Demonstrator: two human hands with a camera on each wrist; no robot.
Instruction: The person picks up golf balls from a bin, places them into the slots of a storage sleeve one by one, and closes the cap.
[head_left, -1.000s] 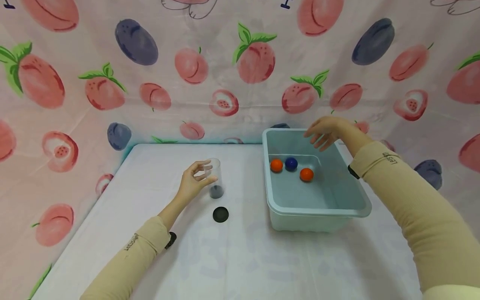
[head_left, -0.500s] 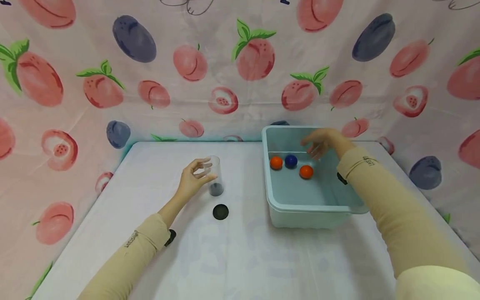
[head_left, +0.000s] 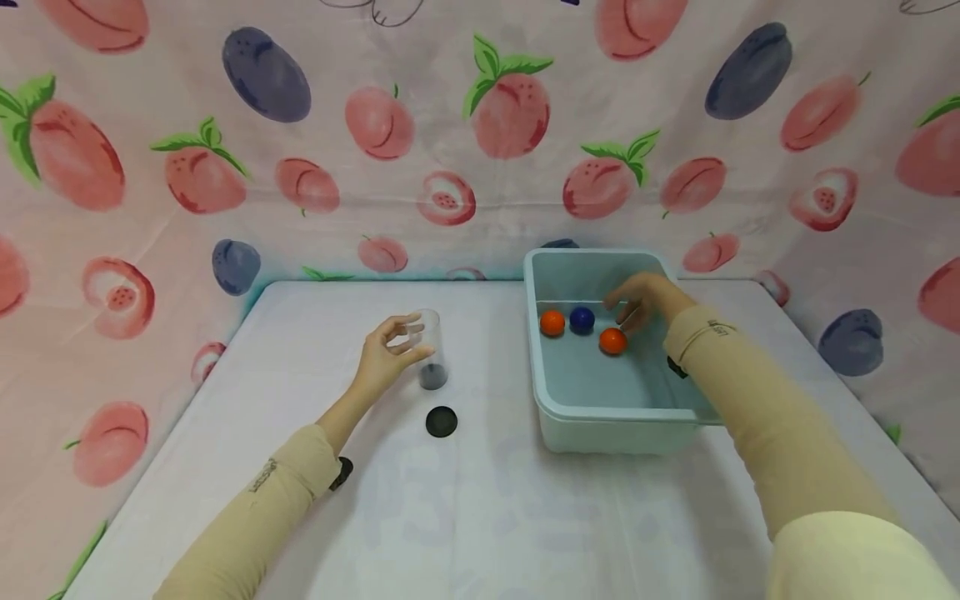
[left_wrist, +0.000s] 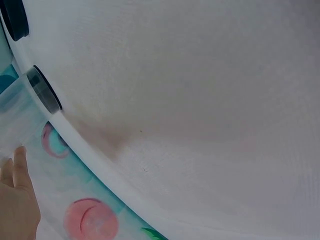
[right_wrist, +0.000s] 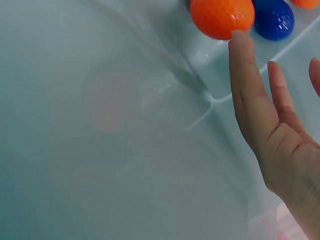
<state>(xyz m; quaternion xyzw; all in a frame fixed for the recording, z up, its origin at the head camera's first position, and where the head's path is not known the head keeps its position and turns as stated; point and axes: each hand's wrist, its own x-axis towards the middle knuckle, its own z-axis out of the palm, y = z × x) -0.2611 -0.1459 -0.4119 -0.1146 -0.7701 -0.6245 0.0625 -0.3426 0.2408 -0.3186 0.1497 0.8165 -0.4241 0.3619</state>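
Observation:
My left hand [head_left: 386, 354] grips a clear cylindrical container [head_left: 431, 354] near its top, fingers and thumb on either side. The container stands upright on the table and has a dark bottom. A round black lid [head_left: 441, 422] lies just in front of it. My right hand [head_left: 642, 298] reaches down into a pale blue tub [head_left: 637, 414], with loosely extended fingers. Its fingertips are right at the nearest orange ball [head_left: 612, 341], overlapping it in the right wrist view. A blue ball [head_left: 581, 320] and another orange ball [head_left: 552, 323] lie to the left of it on the tub's floor.
The tub's raised rim surrounds my right hand and the balls. A white cloth covers the table [head_left: 480, 517]. Behind it hangs a fruit-print curtain [head_left: 517, 196], right at the table's back edge.
My right hand has come down from above the tub's back right rim to the orange ball inside. My left hand and the container have stayed in place.

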